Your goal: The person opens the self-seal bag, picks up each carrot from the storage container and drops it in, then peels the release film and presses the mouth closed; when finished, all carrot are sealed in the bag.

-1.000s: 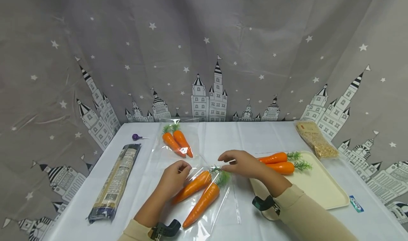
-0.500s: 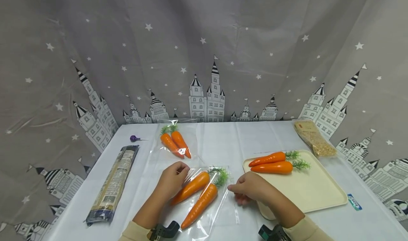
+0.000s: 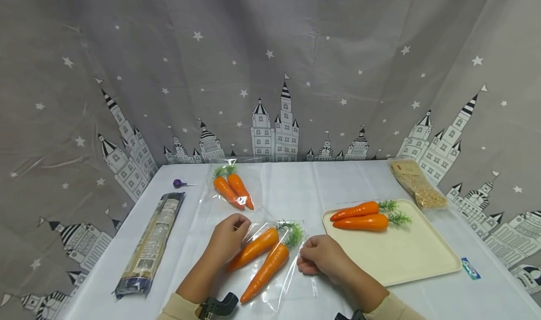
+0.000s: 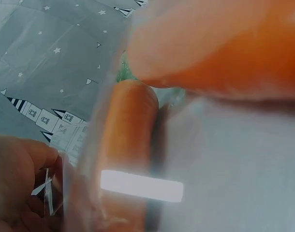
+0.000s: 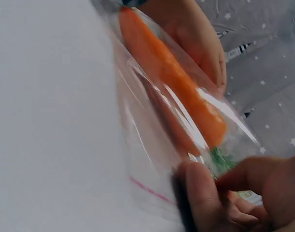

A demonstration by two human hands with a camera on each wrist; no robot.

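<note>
Between the two hands lies a clear plastic bag [image 3: 291, 280] with two toy-like orange carrots [image 3: 267, 272] inside, their green tops [image 3: 292, 235] toward the far right corner. My left hand [image 3: 226, 238] pinches the bag's upper left edge; in the left wrist view its fingers [image 4: 41, 153] close on crinkled film. At the bag's right side, my right hand [image 3: 323, 256] pinches the film between thumb and curled fingers, near the carrot tops. The right wrist view shows this bag's pink seal line [image 5: 152, 191] beside the thumb [image 5: 200, 186]. Some fingertips are hidden.
Behind is another clear bag [image 3: 258, 174] holding two carrots. On the right, a cream tray [image 3: 405, 261] bears two carrots [image 3: 361, 222]. A grain pack [image 3: 418, 183] and a small blue-green packet [image 3: 470, 268] lie around it. Leftward are a long package [image 3: 150, 245] and purple lollipop [image 3: 179, 183].
My right hand has come down from above the carrot tops to the bag's right edge, uncovering the carrots on the tray. My left hand keeps its hold at the left edge.
</note>
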